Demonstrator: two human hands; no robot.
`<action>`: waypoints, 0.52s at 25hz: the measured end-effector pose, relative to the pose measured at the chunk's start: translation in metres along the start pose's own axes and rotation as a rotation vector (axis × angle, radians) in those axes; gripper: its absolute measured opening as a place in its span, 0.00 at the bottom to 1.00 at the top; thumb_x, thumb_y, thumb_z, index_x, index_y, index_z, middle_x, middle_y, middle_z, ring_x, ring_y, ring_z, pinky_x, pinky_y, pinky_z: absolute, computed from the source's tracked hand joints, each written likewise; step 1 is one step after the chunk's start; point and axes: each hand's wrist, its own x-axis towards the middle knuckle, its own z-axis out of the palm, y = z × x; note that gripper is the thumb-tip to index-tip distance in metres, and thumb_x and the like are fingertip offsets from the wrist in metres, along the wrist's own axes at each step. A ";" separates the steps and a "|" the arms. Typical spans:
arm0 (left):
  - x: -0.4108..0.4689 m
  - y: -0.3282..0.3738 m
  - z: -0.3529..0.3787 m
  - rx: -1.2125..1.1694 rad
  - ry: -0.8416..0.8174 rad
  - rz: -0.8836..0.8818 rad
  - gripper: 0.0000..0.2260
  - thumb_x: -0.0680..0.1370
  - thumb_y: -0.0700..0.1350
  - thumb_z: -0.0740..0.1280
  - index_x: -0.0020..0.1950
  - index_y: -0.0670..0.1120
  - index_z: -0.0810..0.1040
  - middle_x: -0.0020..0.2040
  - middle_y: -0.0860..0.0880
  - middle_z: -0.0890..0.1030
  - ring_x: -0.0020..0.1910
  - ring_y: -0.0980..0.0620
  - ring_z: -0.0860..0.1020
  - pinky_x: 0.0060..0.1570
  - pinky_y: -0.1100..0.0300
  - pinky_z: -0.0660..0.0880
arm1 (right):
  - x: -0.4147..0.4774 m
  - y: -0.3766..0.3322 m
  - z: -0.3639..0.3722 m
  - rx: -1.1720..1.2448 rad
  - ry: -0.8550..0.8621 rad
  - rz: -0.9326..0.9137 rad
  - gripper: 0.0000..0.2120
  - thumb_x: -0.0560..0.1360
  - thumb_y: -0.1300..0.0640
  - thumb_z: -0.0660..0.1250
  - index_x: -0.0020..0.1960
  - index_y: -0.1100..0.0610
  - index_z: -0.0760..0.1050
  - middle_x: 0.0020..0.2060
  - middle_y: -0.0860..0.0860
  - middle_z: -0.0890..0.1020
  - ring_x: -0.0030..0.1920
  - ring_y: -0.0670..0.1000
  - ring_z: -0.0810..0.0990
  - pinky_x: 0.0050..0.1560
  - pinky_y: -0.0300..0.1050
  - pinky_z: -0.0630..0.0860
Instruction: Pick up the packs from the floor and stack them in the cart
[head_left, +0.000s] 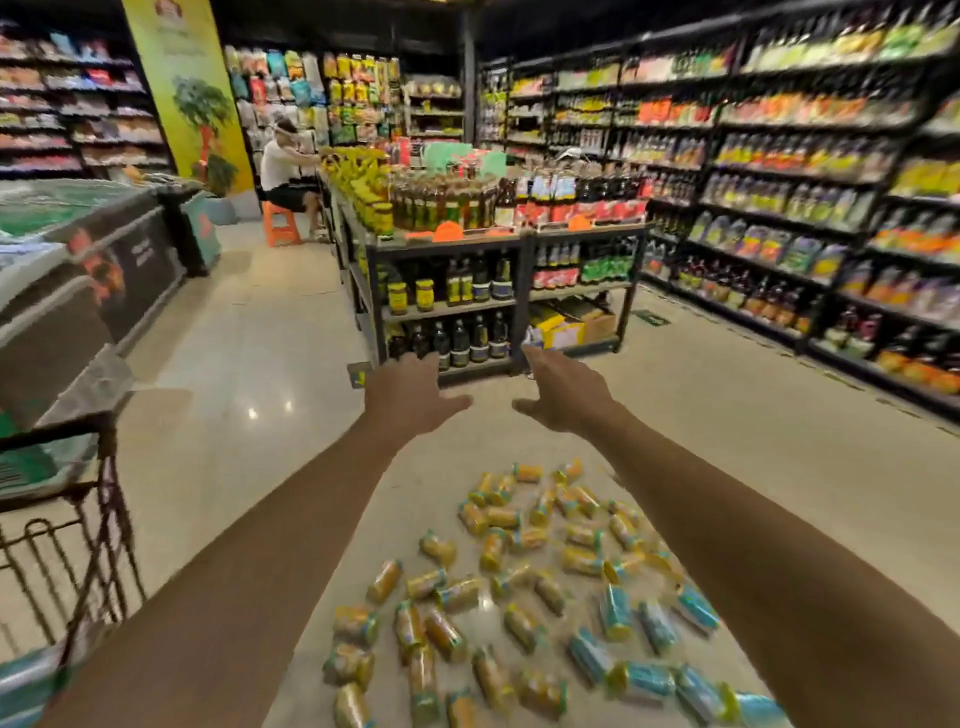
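View from a person's head inside a grocery shop, both bare arms stretched straight out in front. The left hand (410, 395) and the right hand (561, 397) hover side by side, near each other but not touching, palms down, fingers spread and relaxed, thumbs pointing toward one another; neither hand holds anything. Below the hands and closer to the person, many small packs (491, 550) lie scattered on the pale, shiny floor (249, 364), most under and between the two forearms. Most are orange-yellow. A group of blue packs (615, 612) lies under the right forearm, on the near right side of the pile. None of the packs touches a hand. Well to the left of the left hand and lower, at the edge of the view, stands the dark wire cart (111, 519), only partly visible; what it holds is too blurred to tell. Just beyond the fingertips stands a low display rack (447, 241) loaded with dark bottles (460, 338) and jars. Far to the right of the right hand, tall wall shelves (779, 208) run along the aisle, packed with colourful bottles and pouches. Left of the left hand, beyond the cart, is a long chest freezer (78, 270). Farther ahead and left, a person (280, 166) sits on an orange stool (280, 221) beside the rack, near a tall yellow banner (182, 78).
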 end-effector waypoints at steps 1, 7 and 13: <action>0.002 0.037 0.005 0.009 -0.017 0.043 0.35 0.73 0.69 0.61 0.73 0.50 0.64 0.66 0.45 0.73 0.63 0.43 0.73 0.55 0.52 0.73 | -0.019 0.039 -0.003 -0.015 -0.008 0.057 0.37 0.76 0.43 0.65 0.77 0.55 0.52 0.70 0.56 0.67 0.66 0.59 0.71 0.56 0.52 0.73; -0.006 0.266 0.056 0.010 -0.102 0.324 0.36 0.73 0.70 0.59 0.74 0.50 0.62 0.68 0.46 0.71 0.65 0.44 0.71 0.57 0.50 0.72 | -0.154 0.264 -0.025 -0.037 -0.057 0.436 0.37 0.76 0.42 0.63 0.77 0.54 0.50 0.69 0.55 0.67 0.66 0.58 0.70 0.58 0.52 0.72; -0.023 0.450 0.099 -0.051 -0.176 0.546 0.36 0.74 0.69 0.58 0.75 0.50 0.60 0.68 0.46 0.71 0.65 0.44 0.71 0.58 0.50 0.70 | -0.249 0.404 -0.033 -0.045 -0.109 0.699 0.38 0.76 0.42 0.63 0.77 0.53 0.49 0.67 0.55 0.68 0.64 0.58 0.72 0.56 0.52 0.74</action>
